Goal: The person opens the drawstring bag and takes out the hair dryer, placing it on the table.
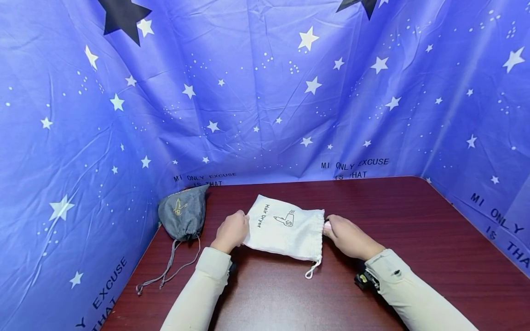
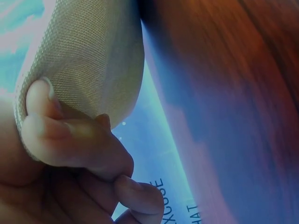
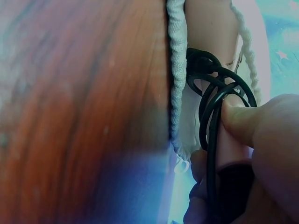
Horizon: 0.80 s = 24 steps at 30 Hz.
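A white drawstring bag (image 1: 285, 234) printed "Hair Dryer" is held over the table, its gathered mouth toward the right. My left hand (image 1: 233, 230) pinches the bag's bottom end between thumb and fingers; the left wrist view shows the cloth (image 2: 98, 60) caught there. At the mouth, my right hand (image 1: 349, 236) grips a pink hair dryer (image 3: 212, 28) by its handle, thumb over a looped black cord (image 3: 212, 105). Part of the hair dryer lies inside the bag, hidden from the head view. A white drawstring loop (image 1: 313, 269) dangles from the mouth's near corner.
A grey drawstring pouch (image 1: 184, 216) with a yellow hair dryer print lies at the table's left edge, its cords (image 1: 169, 264) trailing toward the front. The dark red table (image 1: 414, 220) is bordered by a blue curtain (image 1: 256, 92) with stars at the back and sides.
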Each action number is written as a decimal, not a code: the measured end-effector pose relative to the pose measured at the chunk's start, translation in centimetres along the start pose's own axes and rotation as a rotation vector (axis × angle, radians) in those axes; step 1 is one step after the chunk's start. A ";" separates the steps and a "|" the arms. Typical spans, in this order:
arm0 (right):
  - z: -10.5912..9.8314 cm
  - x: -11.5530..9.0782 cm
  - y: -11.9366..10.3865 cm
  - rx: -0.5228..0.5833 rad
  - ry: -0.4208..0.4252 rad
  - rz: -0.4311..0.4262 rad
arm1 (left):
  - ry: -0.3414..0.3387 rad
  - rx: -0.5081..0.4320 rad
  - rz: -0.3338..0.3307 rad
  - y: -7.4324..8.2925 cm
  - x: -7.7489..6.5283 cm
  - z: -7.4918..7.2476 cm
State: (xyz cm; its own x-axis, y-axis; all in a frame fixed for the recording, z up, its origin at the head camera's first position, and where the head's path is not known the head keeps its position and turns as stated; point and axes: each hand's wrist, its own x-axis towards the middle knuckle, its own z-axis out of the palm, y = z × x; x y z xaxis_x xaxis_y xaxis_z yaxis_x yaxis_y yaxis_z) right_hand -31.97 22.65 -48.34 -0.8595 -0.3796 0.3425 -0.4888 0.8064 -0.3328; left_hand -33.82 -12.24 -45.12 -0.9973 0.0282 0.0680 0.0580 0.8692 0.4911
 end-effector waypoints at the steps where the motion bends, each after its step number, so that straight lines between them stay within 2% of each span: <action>1: 0.0 0.0 0.0 0.000 0.001 0.001 | 0.000 -0.001 -0.001 0.0 0.0 0.0; 24: -0.2 0.0 0.4 0.018 -0.020 0.007 | -0.018 -0.014 -0.035 -0.9 0.5 -0.4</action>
State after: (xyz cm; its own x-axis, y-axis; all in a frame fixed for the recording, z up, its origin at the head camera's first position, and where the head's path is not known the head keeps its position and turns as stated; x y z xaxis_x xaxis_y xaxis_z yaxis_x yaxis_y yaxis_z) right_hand -32.09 23.09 -48.28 -0.8654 -0.3834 0.3225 -0.4855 0.8007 -0.3509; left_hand -34.31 -13.15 -45.18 -0.9994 0.0070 0.0351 0.0238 0.8626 0.5053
